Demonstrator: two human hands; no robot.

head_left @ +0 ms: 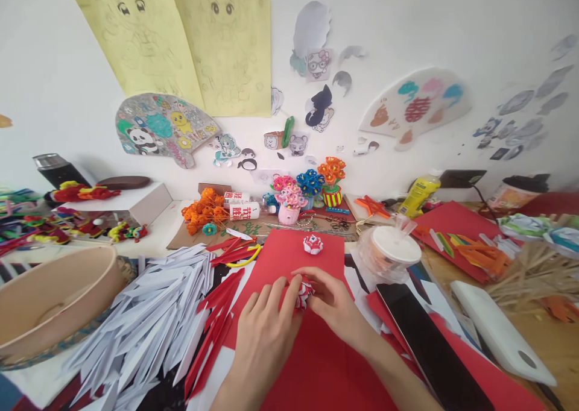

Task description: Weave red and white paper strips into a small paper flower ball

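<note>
Between my two hands is a small red and white folded-paper flower point(304, 294), partly hidden by fingers. My left hand point(271, 317) closes on its left side, and my right hand point(332, 302) curls round its right side with thumb and fingers. Under them lies a sheet of red paper point(289, 254). A second red and white paper flower point(313, 244) rests on that sheet, just beyond my fingers. Left of my left hand are folded red paper strips point(217, 332) and a large heap of folded white paper strips point(154, 314).
A round tan basket point(58, 296) stands at the far left. On the right are a black phone point(429, 345), a white power bank point(502, 332) and a lidded cup point(393, 245) with a straw. Colourful craft flowers point(310, 185) and a yellow bottle point(420, 194) stand along the wall.
</note>
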